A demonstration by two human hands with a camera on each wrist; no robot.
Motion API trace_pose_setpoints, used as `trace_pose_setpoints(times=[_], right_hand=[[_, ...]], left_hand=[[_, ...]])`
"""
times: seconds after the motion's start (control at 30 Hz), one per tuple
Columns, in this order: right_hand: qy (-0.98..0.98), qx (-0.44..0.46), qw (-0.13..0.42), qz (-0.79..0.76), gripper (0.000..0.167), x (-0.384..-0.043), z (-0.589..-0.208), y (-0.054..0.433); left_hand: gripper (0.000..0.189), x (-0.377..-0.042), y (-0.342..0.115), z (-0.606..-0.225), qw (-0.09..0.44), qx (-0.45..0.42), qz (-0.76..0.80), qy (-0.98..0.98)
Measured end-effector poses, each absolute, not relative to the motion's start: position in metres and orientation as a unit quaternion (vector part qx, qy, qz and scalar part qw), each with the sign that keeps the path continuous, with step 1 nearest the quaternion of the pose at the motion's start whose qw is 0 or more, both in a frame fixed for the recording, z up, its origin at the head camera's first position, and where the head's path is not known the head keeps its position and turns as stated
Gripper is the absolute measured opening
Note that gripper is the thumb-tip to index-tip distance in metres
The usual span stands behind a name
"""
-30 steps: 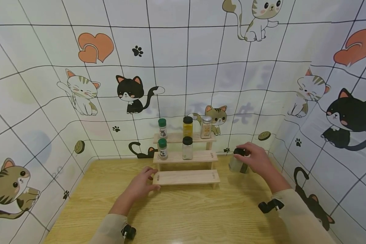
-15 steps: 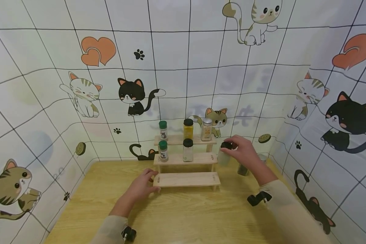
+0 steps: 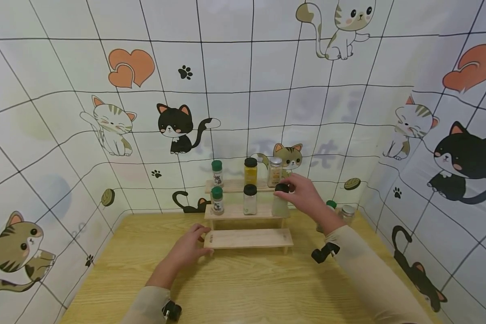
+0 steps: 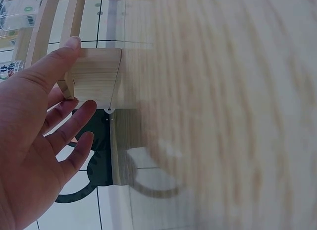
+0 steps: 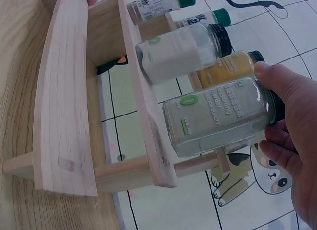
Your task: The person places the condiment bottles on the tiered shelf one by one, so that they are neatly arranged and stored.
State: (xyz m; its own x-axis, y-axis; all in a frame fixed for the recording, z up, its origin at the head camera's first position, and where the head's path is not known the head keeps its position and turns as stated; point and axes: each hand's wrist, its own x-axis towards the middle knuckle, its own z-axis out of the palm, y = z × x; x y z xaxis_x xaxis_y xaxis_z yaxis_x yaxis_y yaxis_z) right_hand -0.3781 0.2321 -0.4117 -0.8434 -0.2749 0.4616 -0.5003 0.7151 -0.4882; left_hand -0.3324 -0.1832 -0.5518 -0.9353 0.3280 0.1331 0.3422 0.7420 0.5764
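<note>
My right hand (image 3: 305, 198) pinches the black lid of a clear glass seasoning jar (image 5: 218, 116). The jar is over the right end of the middle step of a three-step wooden rack (image 3: 249, 238), its base close to the board. My left hand (image 3: 186, 248) holds the left end of the lowest step between thumb and fingers, as the left wrist view shows. Left of the held jar, a black-lidded jar of pale powder (image 3: 249, 202) and a green-capped shaker (image 3: 217, 203) stand on the same step.
On the top step stand another green-capped shaker (image 3: 217, 175), a yellow jar (image 3: 250, 173) and a silver-lidded jar (image 3: 274, 173). Right of the rack, partly behind the right forearm, are a green-capped container (image 3: 331, 204) and a silver-lidded jar (image 3: 347, 211). A cat-print wall covering surrounds the table.
My right hand has carried the black-lidded jar left from the table at the right to above the middle step. My left hand has stayed at the rack's lowest step.
</note>
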Motion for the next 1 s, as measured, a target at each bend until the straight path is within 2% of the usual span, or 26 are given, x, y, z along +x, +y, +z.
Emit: trace_pose_setpoints(times=[0.5,1.0], right_hand=[[-0.908,0.203,0.167,0.326,0.038,-0.394,-0.421,0.222],[-0.905,0.195,0.158,0.342,0.04,-0.396,-0.422,0.219]], left_hand=[[0.066,-0.333,-0.183,-0.553,0.018,-0.181,-0.314,-0.932],[0.068,-0.337,-0.185,-0.557,0.014,-0.177,-0.309,-0.934]])
